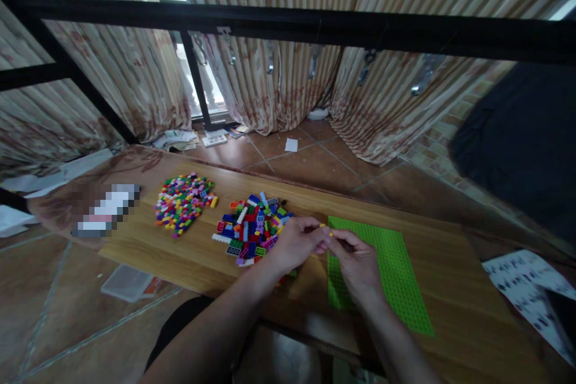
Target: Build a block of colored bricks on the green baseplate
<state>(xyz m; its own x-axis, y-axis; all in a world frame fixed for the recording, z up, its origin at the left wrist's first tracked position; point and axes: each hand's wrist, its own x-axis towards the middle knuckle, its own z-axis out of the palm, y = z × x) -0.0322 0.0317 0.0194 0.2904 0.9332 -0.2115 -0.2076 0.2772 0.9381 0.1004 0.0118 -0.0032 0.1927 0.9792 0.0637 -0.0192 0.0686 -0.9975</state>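
Note:
My left hand [294,245] and my right hand [355,261] meet above the left edge of a green studded baseplate [396,270] on a wooden table [202,264]. Both pinch together on a small yellow brick [327,229] held between the fingertips. Just left of my left hand lies a pile of larger mixed-colour bricks [249,228]. Farther left sits a heap of tiny mixed-colour pieces [182,201]. Part of the larger pile is hidden under my left hand.
A blurred flat object [105,211] lies at the table's left end. A clear plastic lid [128,282] rests on the tiled floor below. A black metal frame [288,21] crosses in front of curtains. Printed paper [531,288] lies at right.

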